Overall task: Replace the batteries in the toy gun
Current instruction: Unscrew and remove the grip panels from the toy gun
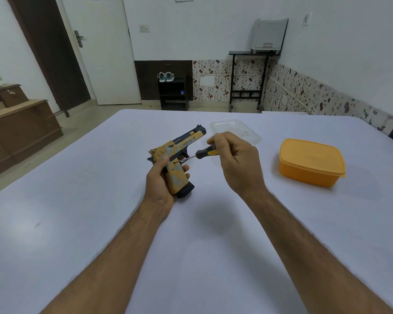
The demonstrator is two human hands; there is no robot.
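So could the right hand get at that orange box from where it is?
Probably yes. The orange box sits on the table just right of the right hand with bare cloth between, though that hand grips a screwdriver, which it would need to put down first.

The toy gun (178, 155) is yellow-orange with grey patches, a dark blue-black slide and base, and a black eagle mark. The screwdriver (205, 153) has a black handle with a yellow band. On the pale lavender-white tabletop (77, 200), the box (311, 163) at right is plain orange-yellow; the lid (235, 130) beyond is clear.
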